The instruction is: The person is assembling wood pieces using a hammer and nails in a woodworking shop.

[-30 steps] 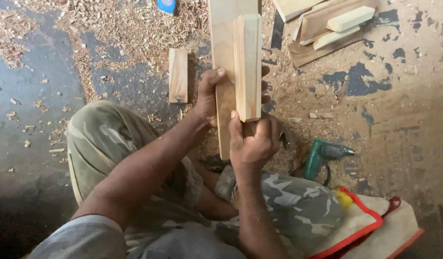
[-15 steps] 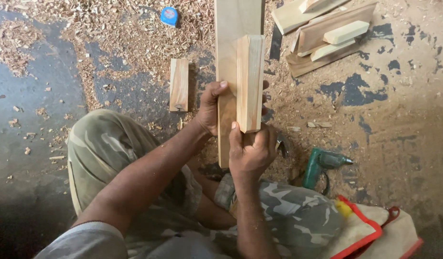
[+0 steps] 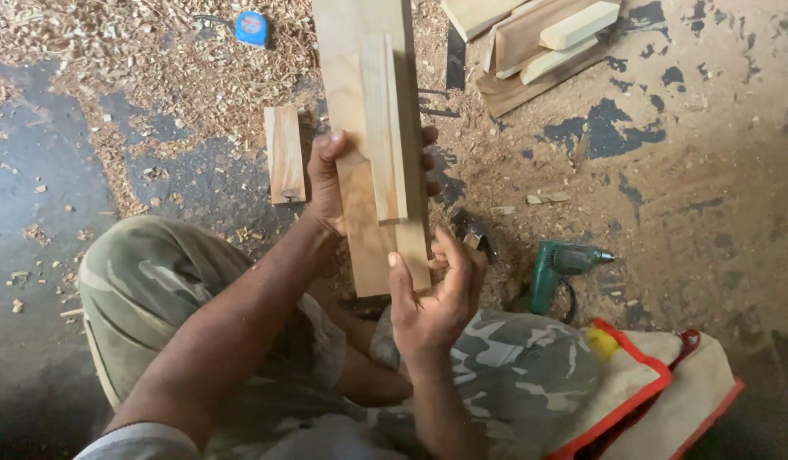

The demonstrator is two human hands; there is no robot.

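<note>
left hand (image 3: 330,183): fingers wrapped round the wide board (image 3: 360,128), pinning a narrow strip (image 3: 383,128) on top
right hand (image 3: 432,298): loosely open, cupping the board's near end
board: over the sawdusty floor (image 3: 709,170)
nearby: green drill (image 3: 557,266), small block (image 3: 285,153)

Smooth pale wood board (image 3: 360,111) and strip (image 3: 383,128); rough, patchy floor (image 3: 709,170) with wood shavings (image 3: 138,51); shiny green plastic drill (image 3: 557,264).
</note>
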